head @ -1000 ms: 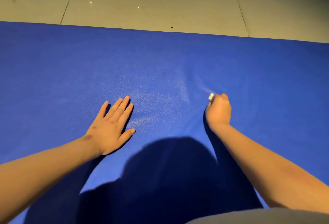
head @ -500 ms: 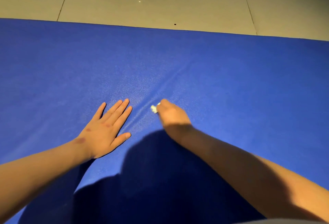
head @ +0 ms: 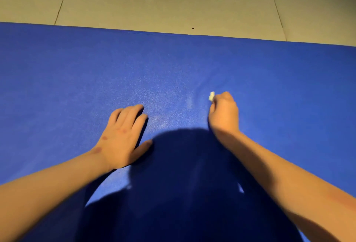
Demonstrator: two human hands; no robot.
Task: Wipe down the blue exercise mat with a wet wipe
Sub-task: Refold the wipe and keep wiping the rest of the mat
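Observation:
The blue exercise mat (head: 192, 64) fills most of the view, its far edge running across the upper part. My left hand (head: 121, 137) lies flat on the mat, fingers straight and together, palm pressing down. To its right my right hand (head: 224, 114) is curled into a fist on the mat, holding a small white wet wipe (head: 211, 96); only a corner of the wipe sticks out at the knuckles. A faint shiny damp patch on the mat shows between the two hands.
Beige floor tiles (head: 173, 1) lie beyond the mat's far edge, with a small dark speck (head: 192, 28) close to that edge. My head's shadow darkens the near middle of the mat.
My right hand with the wipe swept left toward my left hand, then back to the right and a little farther away. My left hand stays pressed on the mat.

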